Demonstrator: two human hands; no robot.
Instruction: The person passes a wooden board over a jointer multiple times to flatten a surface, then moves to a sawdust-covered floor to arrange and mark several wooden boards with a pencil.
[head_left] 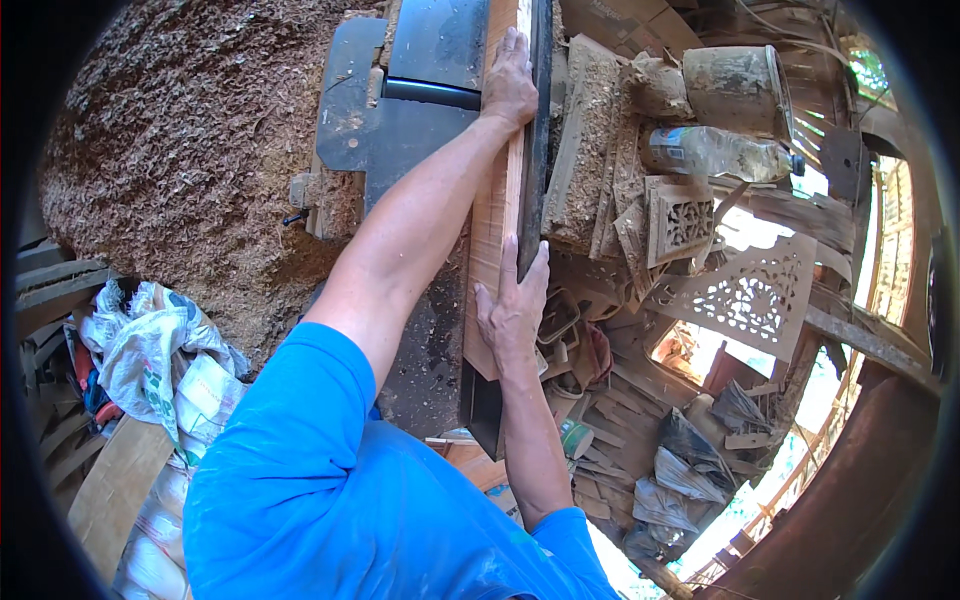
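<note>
A long wooden board [486, 250] stands along the dark metal fence [537, 150] of a jointer planer [425, 140]. Farther up the board, my left hand [510, 85] wraps over its top edge, the fingers pointing away from me. Nearer to me, my right hand [514, 308] grips the board close to its near end, thumb on the left face and fingers stretched forward over the edge and fence. To the left of the board, a shiny slot [432, 93] crosses the machine's bed. The board's far end lies beyond the top of the view.
A big heap of wood shavings [190, 130] rises on the left, above white woven sacks [165, 350]. On the right are dusty wood pieces [585, 150], a bucket [735, 90], a plastic bottle [715, 152] and a fretwork panel [740, 295]. Scrap wood [610, 440] covers the lower right.
</note>
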